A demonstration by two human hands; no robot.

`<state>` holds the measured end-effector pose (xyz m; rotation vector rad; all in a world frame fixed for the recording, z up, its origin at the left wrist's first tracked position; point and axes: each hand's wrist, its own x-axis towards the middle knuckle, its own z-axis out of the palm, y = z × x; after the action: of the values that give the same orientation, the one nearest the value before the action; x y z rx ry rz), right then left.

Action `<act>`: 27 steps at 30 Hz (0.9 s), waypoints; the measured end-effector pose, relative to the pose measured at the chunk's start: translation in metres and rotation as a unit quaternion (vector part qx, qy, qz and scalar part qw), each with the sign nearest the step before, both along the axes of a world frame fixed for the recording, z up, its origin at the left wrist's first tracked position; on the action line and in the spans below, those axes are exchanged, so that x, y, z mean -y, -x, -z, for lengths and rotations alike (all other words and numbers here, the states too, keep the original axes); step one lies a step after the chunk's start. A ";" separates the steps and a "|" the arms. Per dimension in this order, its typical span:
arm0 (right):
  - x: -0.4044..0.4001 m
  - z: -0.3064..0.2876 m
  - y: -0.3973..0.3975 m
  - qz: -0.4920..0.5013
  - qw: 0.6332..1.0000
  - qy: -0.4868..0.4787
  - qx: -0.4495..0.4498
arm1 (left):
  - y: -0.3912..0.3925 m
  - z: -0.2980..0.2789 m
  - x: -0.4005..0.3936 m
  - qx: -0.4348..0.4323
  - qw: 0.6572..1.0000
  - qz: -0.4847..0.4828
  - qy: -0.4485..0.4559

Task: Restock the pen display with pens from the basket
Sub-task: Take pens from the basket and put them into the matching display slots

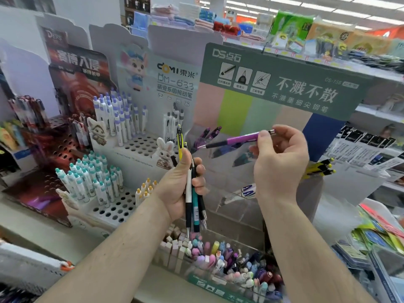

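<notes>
Many capped pens [220, 256] fill the clear bin [218, 283].

Two bare forearms are entering from below; the left hand [182, 184] and right hand [282, 162] are wearing no gloves, rings or watch, and no sleeve is showing anywhere along either arm.

Shelf [26, 217]: perforated pen stands [131, 147] at left, tiered front to back. Clear pen display [229, 171] centre-right, backing card [279, 84] behind it. Bin of mixed pens [229, 267] in front, below. Left hand [183, 184] w/ pen bundle [193, 202] before stands; right hand [282, 162] w/ single pen [238, 139] before display.
</notes>
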<state>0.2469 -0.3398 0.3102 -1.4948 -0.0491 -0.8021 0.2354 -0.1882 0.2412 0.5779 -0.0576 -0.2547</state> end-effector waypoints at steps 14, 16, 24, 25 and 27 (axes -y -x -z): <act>-0.057 -0.013 -0.073 0.011 0.916 0.399 0.028 | 0.003 -0.004 -0.024 -0.022 0.995 -0.055 -0.086; -0.063 -0.013 -0.077 0.014 0.887 0.460 -0.022 | 0.004 -0.002 -0.024 -0.024 0.994 -0.055 -0.092; -0.068 -0.027 -0.070 0.049 0.818 0.562 -0.111 | 0.007 0.003 -0.021 0.001 0.985 -0.048 -0.168; -0.067 -0.027 -0.064 0.046 0.841 0.534 -0.078 | 0.008 0.004 -0.021 0.011 0.982 -0.052 -0.182; -0.069 -0.028 -0.049 -0.044 0.900 0.425 -0.081 | 0.010 0.005 -0.020 0.029 0.976 -0.054 -0.210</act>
<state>0.2956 -0.2712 0.3383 -2.3629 -0.3806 -0.5947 0.2252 -0.1685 0.2360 1.0076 -0.0291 -0.1436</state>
